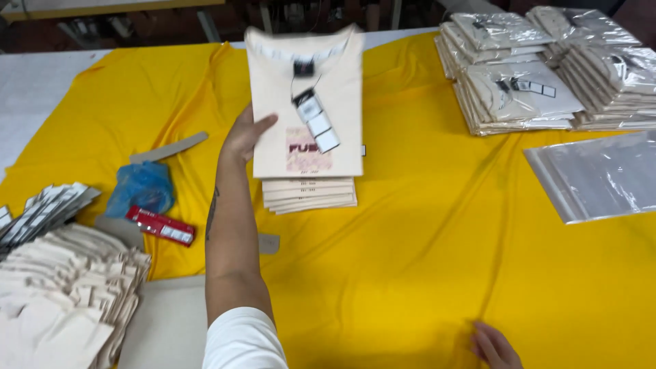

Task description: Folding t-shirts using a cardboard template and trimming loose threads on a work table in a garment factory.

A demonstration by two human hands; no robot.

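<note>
The person's left hand [244,133] grips the left edge of a cream folded T-shirt with a dark chest print and hanging paper tags [307,102], thumb over the front and fingers hidden behind, holding it tilted up off the short stack of matching folded cream shirts [309,193] that lies directly beneath it. The right hand [493,345], well away toward the person and to the right of the grip, rests on the yellow cloth covering the table [410,260] with its fingers loose and nothing in them. To the right of the grip, a pile of clear plastic bags [594,174] lies flat and unfilled; farther right and away from the person, several stacks of already bagged cream shirts [540,75] suggest that much of the packing is done. The few shirts under the lifted one appear not yet bagged. Left of the forearm lie a crumpled blue plastic bag [141,186], a small red box [161,225] and a heap of cream cardboard pieces [65,287].
</note>
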